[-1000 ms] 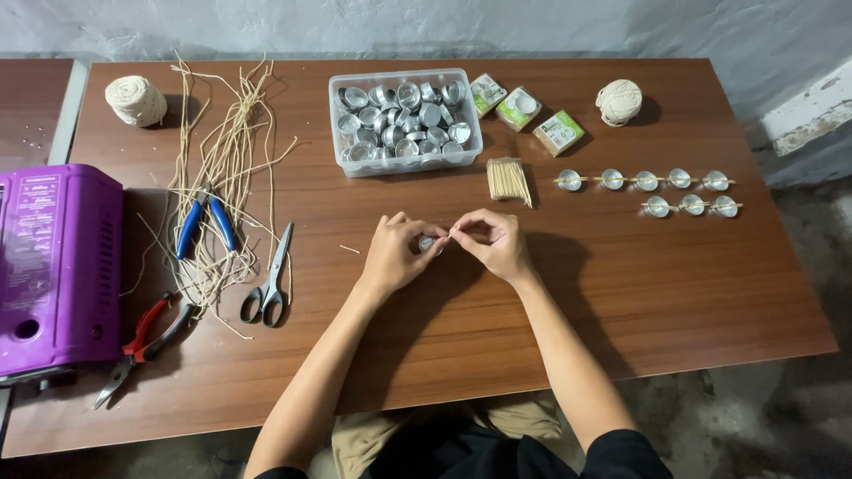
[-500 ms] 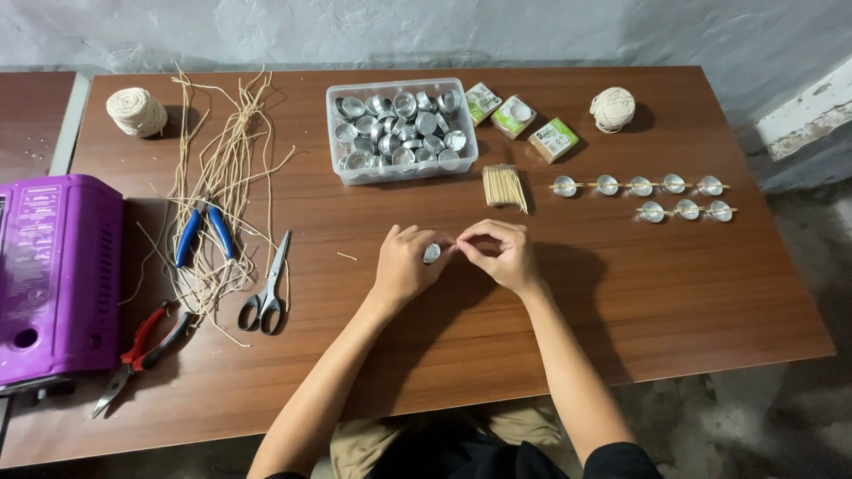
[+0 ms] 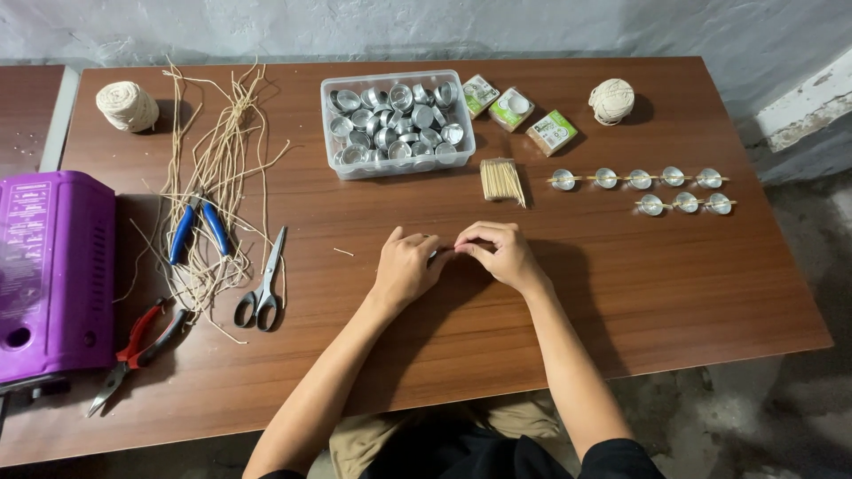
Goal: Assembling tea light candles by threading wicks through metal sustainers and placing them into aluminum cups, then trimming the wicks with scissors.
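Assembly step in hand, as judged from the layout: a small metal cup [image 3: 441,255] is being fitted with a thin stick between both hands at the middle of the surface [image 3: 621,293]. The left hand [image 3: 406,266] has its fingers curled together around the cup, which is almost hidden; only a sliver of metal shows. The right hand [image 3: 499,253] has thumb and forefinger pinched together just beside it, apparently on a stick too thin to confirm.

Reference parts:
- Finished pieces [image 3: 639,179]: two rows of cups on sticks, right of the hands, well apart from them.
- Stick bundle [image 3: 502,180]: just beyond the hands.
- Clear tray of empty cups [image 3: 398,124]: behind the bundle.

The next move, by judgement, calls for a steady pinch and a straight push, then a short carry to the right to lay the piece beside the shorter row.

Clearances:
- Right: open wood between the hands and the finished rows, and bare wood down to the near edge.
- Left: scissors [image 3: 263,284], blue-handled pliers [image 3: 199,232] and loose twine strands [image 3: 213,177] lie near; a purple case [image 3: 53,275] and red-handled pliers [image 3: 133,350] sit at the far left edge.
- Rear: two twine balls [image 3: 127,106] and small green boxes [image 3: 515,111] stand near the back edge, clear of the working zone
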